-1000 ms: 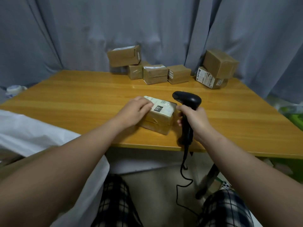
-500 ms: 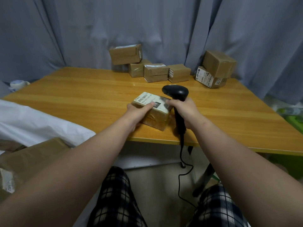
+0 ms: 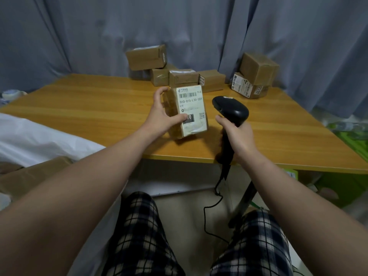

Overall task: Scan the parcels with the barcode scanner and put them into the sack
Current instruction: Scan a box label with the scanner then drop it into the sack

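white sack cut off by left edge.

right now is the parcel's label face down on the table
No, the left hand holds the parcel tipped up, its barcode label facing the camera.

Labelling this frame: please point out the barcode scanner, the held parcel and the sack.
barcode scanner (image 3: 233,109): head view, its black head.
held parcel (image 3: 191,105): head view, its label.
sack (image 3: 39,136): head view, white fabric.

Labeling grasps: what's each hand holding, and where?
Left hand grips the parcel by its left side, thumb on label. Right hand grips the scanner by its handle.
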